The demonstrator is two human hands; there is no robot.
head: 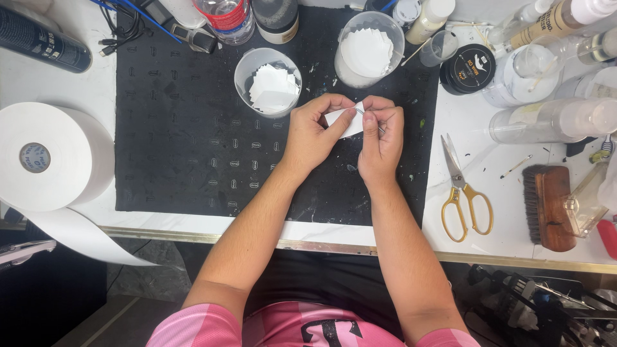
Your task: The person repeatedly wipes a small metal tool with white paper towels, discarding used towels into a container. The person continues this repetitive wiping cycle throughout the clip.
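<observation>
Over the black mat (186,141), both hands meet around a small white paper square (347,122). My left hand (312,132) pinches the square's left side between thumb and fingers. My right hand (382,138) grips a thin metal tool, maybe tweezers (371,119), whose tip touches the paper's right edge. Just behind the hands stands a clear cup of white paper squares (268,82). A second clear cup with white paper (367,50) is further back.
A large white paper roll (45,157) lies at the left. Gold-handled scissors (461,193) and a wooden brush (549,205) rest to the right. Bottles, jars and a black tin (468,69) crowd the back and right. A black spray can (42,40) lies back left.
</observation>
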